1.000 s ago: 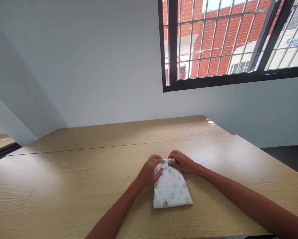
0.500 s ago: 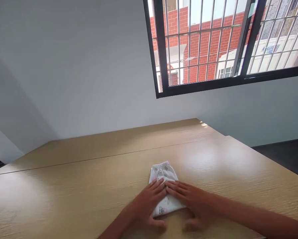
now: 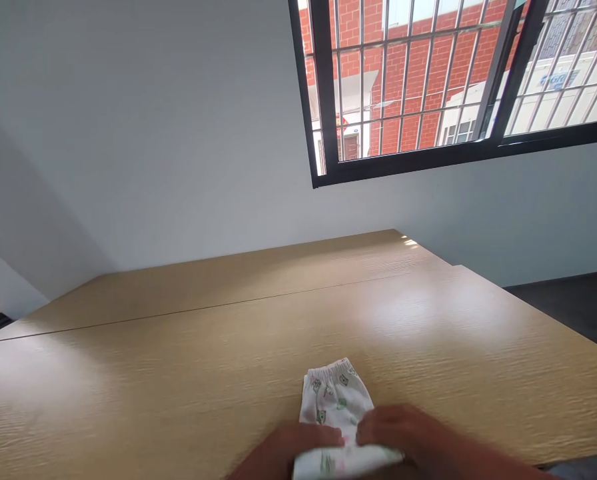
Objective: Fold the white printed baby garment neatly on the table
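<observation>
A small folded cloth (image 3: 337, 407) with tiny pictures lies on the table (image 3: 178, 373), close to the near edge. The left hand (image 3: 293, 453) and right hand (image 3: 403, 437) lie side by side on its near end, fingers bent over the cloth and gripping it.

A broad table of pale, light-brown wood grain (image 3: 178, 373) fills the lower half of the view, with a thin dark seam running across it and soft daylight glinting on its far right corner. Behind the table rises a plain white wall (image 3: 153, 133), and above the table's right end sits a black-framed window with metal bars (image 3: 428, 87), showing a red brick building outside. Right of the table lies dark flooring (image 3: 573, 310).
</observation>
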Demonstrator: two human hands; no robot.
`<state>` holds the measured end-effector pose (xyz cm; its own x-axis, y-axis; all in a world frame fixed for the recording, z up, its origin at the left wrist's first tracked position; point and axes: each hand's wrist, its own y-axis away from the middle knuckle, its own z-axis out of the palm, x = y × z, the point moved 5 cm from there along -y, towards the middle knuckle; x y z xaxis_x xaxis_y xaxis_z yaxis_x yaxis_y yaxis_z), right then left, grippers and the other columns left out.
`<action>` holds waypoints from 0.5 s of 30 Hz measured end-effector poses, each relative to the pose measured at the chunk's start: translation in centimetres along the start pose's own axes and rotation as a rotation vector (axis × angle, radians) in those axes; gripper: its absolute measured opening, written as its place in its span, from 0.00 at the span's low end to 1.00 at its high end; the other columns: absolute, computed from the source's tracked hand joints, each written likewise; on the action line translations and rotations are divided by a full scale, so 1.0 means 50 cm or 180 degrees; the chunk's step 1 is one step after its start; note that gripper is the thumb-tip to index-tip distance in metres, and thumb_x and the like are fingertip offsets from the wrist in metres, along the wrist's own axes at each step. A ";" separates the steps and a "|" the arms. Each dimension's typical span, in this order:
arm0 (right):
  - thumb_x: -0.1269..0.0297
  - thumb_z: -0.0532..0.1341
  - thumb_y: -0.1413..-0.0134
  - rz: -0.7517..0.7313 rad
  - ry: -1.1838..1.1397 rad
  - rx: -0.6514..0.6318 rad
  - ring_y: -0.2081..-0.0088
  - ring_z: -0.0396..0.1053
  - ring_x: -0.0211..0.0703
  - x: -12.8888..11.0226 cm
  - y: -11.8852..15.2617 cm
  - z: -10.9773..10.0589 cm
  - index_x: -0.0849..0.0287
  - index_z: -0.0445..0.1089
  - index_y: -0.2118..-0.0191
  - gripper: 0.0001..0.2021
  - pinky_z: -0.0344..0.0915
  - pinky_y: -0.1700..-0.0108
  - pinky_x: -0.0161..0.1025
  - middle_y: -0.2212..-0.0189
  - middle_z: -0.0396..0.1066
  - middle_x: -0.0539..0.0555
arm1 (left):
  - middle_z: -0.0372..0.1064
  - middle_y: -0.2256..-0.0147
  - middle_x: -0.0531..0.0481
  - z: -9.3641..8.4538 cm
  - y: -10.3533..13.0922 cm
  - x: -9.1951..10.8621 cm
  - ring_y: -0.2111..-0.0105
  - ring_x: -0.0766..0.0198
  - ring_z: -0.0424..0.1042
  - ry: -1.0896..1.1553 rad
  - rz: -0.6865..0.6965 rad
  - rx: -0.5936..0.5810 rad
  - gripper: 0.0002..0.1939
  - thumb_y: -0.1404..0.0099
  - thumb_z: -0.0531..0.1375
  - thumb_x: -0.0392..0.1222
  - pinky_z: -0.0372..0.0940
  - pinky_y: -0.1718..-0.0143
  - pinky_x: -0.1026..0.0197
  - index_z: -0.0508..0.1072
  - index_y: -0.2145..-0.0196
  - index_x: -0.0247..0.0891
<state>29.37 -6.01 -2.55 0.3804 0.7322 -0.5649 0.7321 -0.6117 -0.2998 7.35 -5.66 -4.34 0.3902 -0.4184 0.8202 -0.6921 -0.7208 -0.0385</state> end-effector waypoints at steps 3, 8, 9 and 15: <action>0.66 0.55 0.39 0.0669 -0.0625 0.0030 0.70 0.68 0.39 0.051 -0.050 -0.034 0.59 0.73 0.64 0.09 0.64 0.69 0.32 0.72 0.72 0.49 | 0.71 0.51 0.48 -0.061 -0.039 -0.019 0.54 0.52 0.72 0.0458 -0.0395 0.0440 0.21 0.37 0.60 0.53 0.69 0.56 0.52 0.70 0.47 0.49; 0.66 0.56 0.44 0.1073 -0.1200 0.0012 0.75 0.59 0.35 0.143 -0.145 -0.053 0.63 0.67 0.71 0.08 0.54 0.75 0.30 0.78 0.62 0.46 | 0.72 0.59 0.46 -0.138 -0.146 -0.027 0.60 0.56 0.71 0.0941 -0.0403 0.0126 0.20 0.40 0.64 0.49 0.65 0.61 0.61 0.72 0.53 0.35; 0.66 0.57 0.46 0.1143 -0.1108 0.0109 0.74 0.61 0.36 0.159 -0.158 -0.055 0.63 0.67 0.71 0.07 0.54 0.74 0.30 0.77 0.63 0.47 | 0.71 0.60 0.46 -0.150 -0.160 -0.026 0.61 0.58 0.70 0.0860 -0.0331 0.0101 0.19 0.40 0.63 0.48 0.65 0.62 0.62 0.72 0.54 0.35; 0.65 0.58 0.47 0.1020 0.0053 0.0648 0.70 0.66 0.40 0.194 -0.177 -0.052 0.58 0.66 0.58 0.10 0.59 0.71 0.33 0.68 0.69 0.51 | 0.70 0.57 0.46 -0.182 -0.187 -0.037 0.58 0.56 0.68 -0.0501 0.0065 0.0668 0.15 0.40 0.61 0.44 0.64 0.57 0.59 0.73 0.56 0.38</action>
<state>28.03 7.28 -3.38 0.5824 0.4977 -0.6428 0.4477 -0.8563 -0.2574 7.55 6.88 -0.30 0.4785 -0.5030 0.7197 -0.5661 -0.8033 -0.1851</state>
